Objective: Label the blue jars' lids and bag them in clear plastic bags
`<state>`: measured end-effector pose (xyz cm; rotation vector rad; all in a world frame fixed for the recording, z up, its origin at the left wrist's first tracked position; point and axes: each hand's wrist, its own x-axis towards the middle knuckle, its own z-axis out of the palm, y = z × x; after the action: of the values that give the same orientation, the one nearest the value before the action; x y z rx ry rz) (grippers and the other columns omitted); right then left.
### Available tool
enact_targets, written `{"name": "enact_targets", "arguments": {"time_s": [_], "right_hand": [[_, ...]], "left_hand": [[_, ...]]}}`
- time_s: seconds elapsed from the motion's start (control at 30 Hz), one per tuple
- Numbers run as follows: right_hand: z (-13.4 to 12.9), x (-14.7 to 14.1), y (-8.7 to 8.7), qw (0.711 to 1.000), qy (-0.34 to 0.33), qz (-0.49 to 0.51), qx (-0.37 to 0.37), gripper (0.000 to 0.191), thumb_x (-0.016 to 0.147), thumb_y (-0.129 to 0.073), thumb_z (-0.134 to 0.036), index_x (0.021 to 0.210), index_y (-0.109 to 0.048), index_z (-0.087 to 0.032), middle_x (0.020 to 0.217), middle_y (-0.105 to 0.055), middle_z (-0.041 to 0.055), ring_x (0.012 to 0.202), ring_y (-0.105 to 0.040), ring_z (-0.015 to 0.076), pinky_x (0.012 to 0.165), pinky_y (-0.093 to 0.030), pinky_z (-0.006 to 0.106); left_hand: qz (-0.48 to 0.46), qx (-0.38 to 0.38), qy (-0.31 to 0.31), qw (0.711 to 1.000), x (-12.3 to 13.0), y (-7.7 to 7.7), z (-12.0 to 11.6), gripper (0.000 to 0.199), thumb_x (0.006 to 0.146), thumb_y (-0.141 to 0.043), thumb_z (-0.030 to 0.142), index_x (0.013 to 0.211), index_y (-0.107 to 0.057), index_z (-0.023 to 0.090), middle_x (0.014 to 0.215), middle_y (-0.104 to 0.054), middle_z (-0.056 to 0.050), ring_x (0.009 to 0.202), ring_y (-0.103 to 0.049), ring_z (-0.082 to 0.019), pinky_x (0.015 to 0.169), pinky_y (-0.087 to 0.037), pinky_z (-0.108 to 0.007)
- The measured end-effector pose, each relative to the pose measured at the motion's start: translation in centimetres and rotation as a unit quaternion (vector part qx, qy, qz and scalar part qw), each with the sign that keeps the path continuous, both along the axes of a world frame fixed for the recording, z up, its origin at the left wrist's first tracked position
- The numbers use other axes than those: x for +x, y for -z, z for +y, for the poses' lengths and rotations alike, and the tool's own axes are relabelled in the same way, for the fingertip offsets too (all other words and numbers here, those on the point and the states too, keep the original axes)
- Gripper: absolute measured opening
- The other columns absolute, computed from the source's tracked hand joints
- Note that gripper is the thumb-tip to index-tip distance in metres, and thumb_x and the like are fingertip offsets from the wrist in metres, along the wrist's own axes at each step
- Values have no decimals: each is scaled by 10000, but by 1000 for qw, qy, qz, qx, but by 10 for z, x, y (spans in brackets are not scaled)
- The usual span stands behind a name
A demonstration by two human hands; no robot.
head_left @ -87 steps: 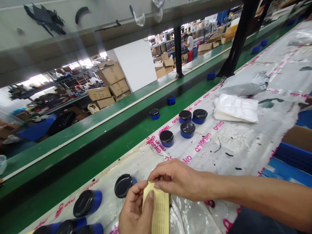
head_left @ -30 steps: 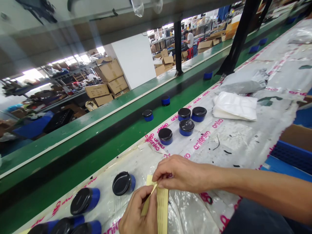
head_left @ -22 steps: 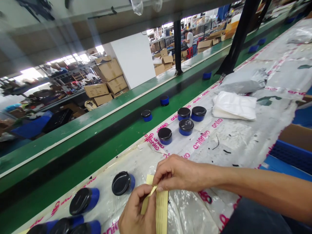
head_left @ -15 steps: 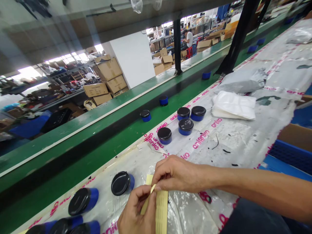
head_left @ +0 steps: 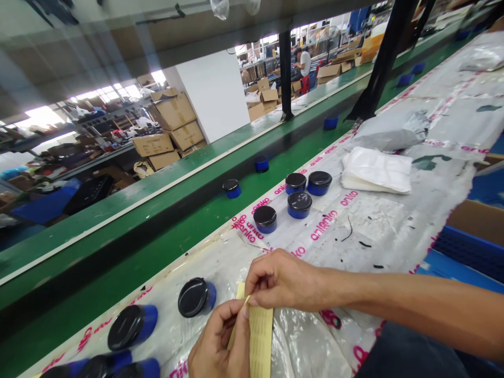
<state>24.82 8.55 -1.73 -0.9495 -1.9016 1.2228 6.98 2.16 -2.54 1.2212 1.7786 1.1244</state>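
Head view: our left hand (head_left: 216, 341) is closed on a yellow label sheet (head_left: 260, 336), and our right hand (head_left: 281, 281) pinches a thin strip (head_left: 240, 315) lifted from its edge; most printed rows remain on the sheet. Blue jars (head_left: 192, 297) lie beside us on the table (head_left: 378, 231), covered in pink-printed plastic; a green conveyor (head_left: 157, 247) and cardboard boxes (head_left: 172, 111) lie beyond.

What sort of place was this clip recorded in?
Probably a factory packing floor: a long green assembly line runs alongside a plastic-sheeted bench holding black-lidded blue jars, stacked cardboard cartons stand beyond, and a co-worker sits further along.
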Motion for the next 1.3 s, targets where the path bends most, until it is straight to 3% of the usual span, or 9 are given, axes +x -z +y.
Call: {"name": "enact_targets", "arguments": {"time_s": [0.4, 0.53, 0.63, 0.83, 1.13, 1.3], "right_hand": [[0, 4, -6, 975, -12, -70, 210, 128, 854, -639, -117, 904, -740, -177, 872, -743, 19, 760, -670, 136, 713, -489, 229], [-1, 6, 0, 931, -24, -128, 342, 172, 968, -529, -175, 966, -701, -158, 908, -734, 43, 833, -661, 158, 740, -493, 262], [-2, 8, 4, 892, -26, -157, 422, 237, 1006, -444, -146, 973, -678, -147, 953, -723, 53, 806, -635, 155, 687, -476, 271], [-4, 9, 2, 854, -34, -189, 484, 276, 1023, -407, -109, 930, -667, -132, 938, -709, 59, 709, -578, 149, 604, -424, 290], [-9, 5, -1, 804, 0, -202, 559, 253, 1017, -445, -123, 911, -675, -134, 881, -698, 53, 648, -537, 147, 553, -400, 295], [-9, 3, 0, 808, 1, -203, 554, 279, 1022, -410, -106, 906, -663, -127, 855, -678, 56, 678, -538, 154, 582, -424, 298]], "left_hand": [[97, -16, 10, 995, 1, -11, -1, 454, 753, -658, 689, 814, -746, 247, 743, -779, -31, 600, -703, -201, 619, -542, -261], [96, -20, 24, 995, 3, -16, -1, 432, 779, -648, 668, 829, -725, 246, 708, -753, -6, 568, -650, -174, 604, -508, -251], [45, -50, 39, 997, 4, -18, 0, 468, 786, -640, 680, 891, -693, 227, 646, -697, 11, 561, -605, -161, 539, -457, -234], [-67, -62, 63, 994, 3, -21, 0, 435, 777, -704, 608, 893, -665, 190, 670, -672, 5, 600, -558, -144, 550, -431, -222], [-106, -59, 70, 990, 6, -30, 2, 359, 792, -714, 539, 825, -652, 186, 655, -602, 36, 628, -533, -126, 575, -417, -198], [-126, -56, 70, 988, 5, -29, 1, 360, 775, -733, 535, 807, -664, 183, 621, -567, 38, 587, -490, -124, 545, -399, -210]]}}
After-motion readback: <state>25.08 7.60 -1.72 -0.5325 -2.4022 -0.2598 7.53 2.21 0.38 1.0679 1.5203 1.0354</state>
